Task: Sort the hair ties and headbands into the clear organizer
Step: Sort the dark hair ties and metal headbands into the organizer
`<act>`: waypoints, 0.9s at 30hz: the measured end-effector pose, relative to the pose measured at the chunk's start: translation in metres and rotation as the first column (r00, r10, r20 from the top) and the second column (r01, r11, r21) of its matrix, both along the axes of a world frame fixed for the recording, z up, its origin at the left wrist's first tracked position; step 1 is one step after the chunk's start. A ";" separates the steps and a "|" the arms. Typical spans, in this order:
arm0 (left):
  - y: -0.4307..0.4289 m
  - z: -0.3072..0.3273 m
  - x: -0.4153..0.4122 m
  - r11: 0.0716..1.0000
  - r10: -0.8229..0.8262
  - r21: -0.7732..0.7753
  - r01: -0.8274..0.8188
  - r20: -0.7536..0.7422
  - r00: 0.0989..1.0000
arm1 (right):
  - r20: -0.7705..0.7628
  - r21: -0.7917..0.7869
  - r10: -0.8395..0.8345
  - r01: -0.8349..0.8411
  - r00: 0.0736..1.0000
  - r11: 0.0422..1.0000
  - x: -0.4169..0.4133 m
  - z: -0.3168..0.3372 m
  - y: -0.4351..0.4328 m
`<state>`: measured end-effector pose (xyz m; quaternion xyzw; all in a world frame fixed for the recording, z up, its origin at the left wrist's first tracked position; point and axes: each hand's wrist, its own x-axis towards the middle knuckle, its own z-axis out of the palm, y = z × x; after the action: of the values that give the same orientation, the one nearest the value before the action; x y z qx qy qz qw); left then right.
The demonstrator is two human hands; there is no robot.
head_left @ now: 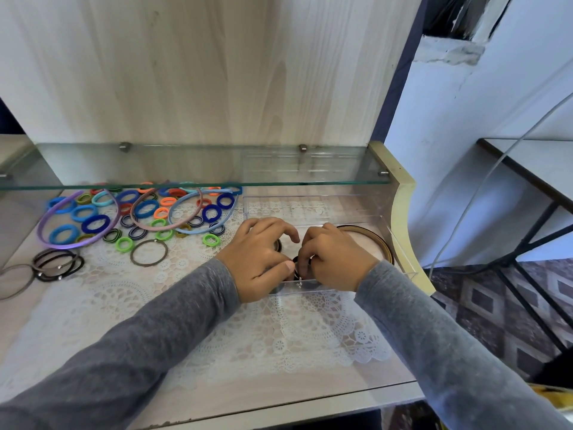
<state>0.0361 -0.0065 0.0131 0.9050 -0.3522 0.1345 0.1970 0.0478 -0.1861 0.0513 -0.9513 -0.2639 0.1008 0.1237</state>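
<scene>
Left hand and right hand, fingers curled, together pinch a black tie over the organizer's near compartment. A brown headband lies inside, right. Coloured ties and headbands lie far left.

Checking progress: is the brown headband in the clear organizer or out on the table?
In. The brown headband curves inside the clear organizer at its right end, within the walls, just beyond the right hand.

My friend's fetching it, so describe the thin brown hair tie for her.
Under the glass shelf, find the colourful pile on the lace mat. On its near edge lies the brown hair tie, a thin, wide loop, unlike the thick green rings beside it.
</scene>
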 end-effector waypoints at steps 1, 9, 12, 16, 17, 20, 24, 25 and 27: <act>0.000 0.000 0.000 1.000 0.001 0.000 -0.001 -0.002 1.000 | 0.000 0.005 0.000 0.000 1.000 1.000 0.000 0.000 0.000; 0.000 -0.001 0.000 1.000 0.010 0.018 -0.010 0.000 1.000 | 0.020 0.025 0.007 -0.008 1.000 1.000 -0.002 0.002 0.002; 0.002 -0.002 0.001 1.000 0.009 0.018 -0.009 -0.006 1.000 | 0.031 -0.003 0.015 -0.015 0.999 1.000 -0.002 0.003 0.002; 0.003 -0.003 0.001 1.000 0.005 -0.021 -0.005 -0.011 1.000 | 0.035 -0.014 0.018 -0.017 0.999 1.000 -0.002 0.004 0.002; 0.003 -0.003 0.001 0.999 0.004 -0.043 -0.005 -0.016 1.000 | 0.035 -0.010 0.014 -0.013 0.999 1.000 -0.002 0.005 0.001; 0.005 -0.005 0.002 0.989 -0.009 -0.146 -0.002 -0.076 0.997 | 0.061 0.012 -0.016 0.015 0.998 1.000 0.000 0.008 -0.002; 0.004 0.000 0.002 0.967 0.073 -0.236 -0.097 -0.107 0.992 | 0.117 0.067 -0.113 0.106 0.987 0.992 0.008 0.004 -0.006; 0.004 0.000 0.000 0.966 0.135 -0.212 -0.151 -0.088 0.987 | 0.120 0.072 -0.128 0.120 0.985 0.990 0.010 0.002 -0.007; 0.004 -0.001 -0.001 0.959 0.248 -0.130 -0.251 -0.037 0.968 | 0.099 0.049 -0.132 0.128 0.986 0.991 0.012 -0.004 -0.008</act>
<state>0.0355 -0.0029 0.0125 0.9283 -0.2235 0.1723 0.2420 0.0596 -0.1943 0.0477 -0.9675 -0.2094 0.0382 0.1365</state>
